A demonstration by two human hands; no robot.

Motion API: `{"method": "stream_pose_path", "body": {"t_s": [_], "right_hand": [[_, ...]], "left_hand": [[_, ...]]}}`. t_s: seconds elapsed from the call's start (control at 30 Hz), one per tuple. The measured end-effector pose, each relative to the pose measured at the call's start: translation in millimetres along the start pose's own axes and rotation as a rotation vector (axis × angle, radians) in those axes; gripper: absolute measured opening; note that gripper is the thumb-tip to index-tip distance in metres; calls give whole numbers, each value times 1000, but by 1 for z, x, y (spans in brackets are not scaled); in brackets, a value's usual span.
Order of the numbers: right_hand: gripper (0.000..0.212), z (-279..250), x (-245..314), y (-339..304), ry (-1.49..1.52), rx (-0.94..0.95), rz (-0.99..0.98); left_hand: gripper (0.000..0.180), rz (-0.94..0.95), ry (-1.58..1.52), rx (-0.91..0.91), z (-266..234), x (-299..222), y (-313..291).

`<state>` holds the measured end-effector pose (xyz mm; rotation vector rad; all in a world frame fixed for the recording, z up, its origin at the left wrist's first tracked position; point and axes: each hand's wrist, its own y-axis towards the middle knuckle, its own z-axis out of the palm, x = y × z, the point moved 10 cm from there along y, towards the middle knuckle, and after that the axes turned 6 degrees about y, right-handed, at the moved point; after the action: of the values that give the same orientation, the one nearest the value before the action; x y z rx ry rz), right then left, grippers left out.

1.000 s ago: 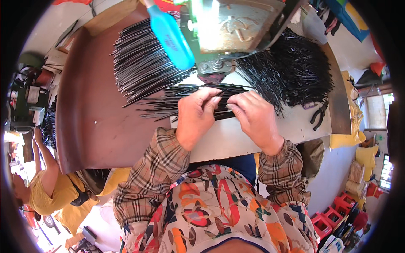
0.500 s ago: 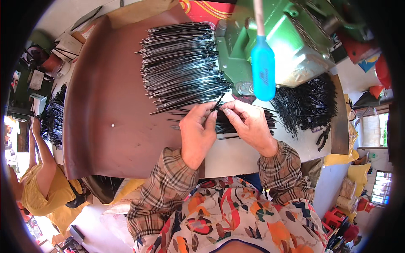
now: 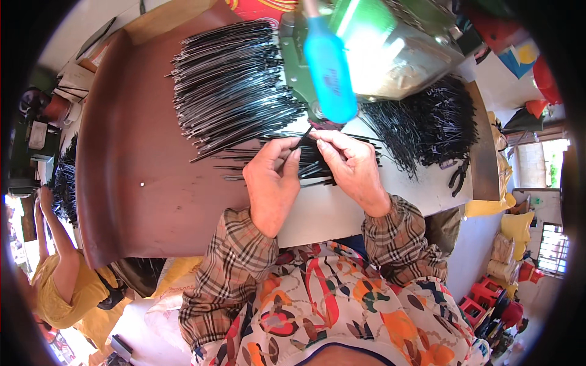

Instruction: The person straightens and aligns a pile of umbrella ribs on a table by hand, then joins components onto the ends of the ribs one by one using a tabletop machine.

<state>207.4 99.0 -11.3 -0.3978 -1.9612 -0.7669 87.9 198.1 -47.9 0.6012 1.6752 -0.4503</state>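
Observation:
Between the thumb and fingers of my left hand [image 3: 268, 183] a short length of black wire [image 3: 304, 136] is pinched, its tip slanting up to the right. Close beside that tip is my right hand [image 3: 354, 168], thumb and forefinger closed; whether they grip anything is too small to tell. Loose black wires [image 3: 235, 160] lie under and around both hands. Beyond the left hand, a broad row of black wires [image 3: 235, 85] with some pale ends is laid side by side. A thick heap of black wires [image 3: 442, 122] spreads to the right.
A green machine [image 3: 295, 58] under a bright light stands past my hands. In front of it hangs a blue paddle-shaped piece [image 3: 330, 76]. Black-handled pliers [image 3: 458, 175] lie at the right. A brown sheet [image 3: 152, 134] covers the table's left. Another person [image 3: 58, 274] works at far left.
The view has shifted, so the table and wires sit further left. My hands stay close together over the wires, the black wire still in my left.

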Motion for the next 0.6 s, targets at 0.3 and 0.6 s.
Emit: {"method": "stream_pose_path", "body": {"t_s": [0.3, 0.6], "right_hand": [[17, -22, -38, -1, 209, 44, 235], [18, -31, -45, 4, 224, 53, 246]], "left_hand": [[23, 67, 165, -40, 28, -18, 2], [22, 276, 267, -112, 35, -40, 5]]}}
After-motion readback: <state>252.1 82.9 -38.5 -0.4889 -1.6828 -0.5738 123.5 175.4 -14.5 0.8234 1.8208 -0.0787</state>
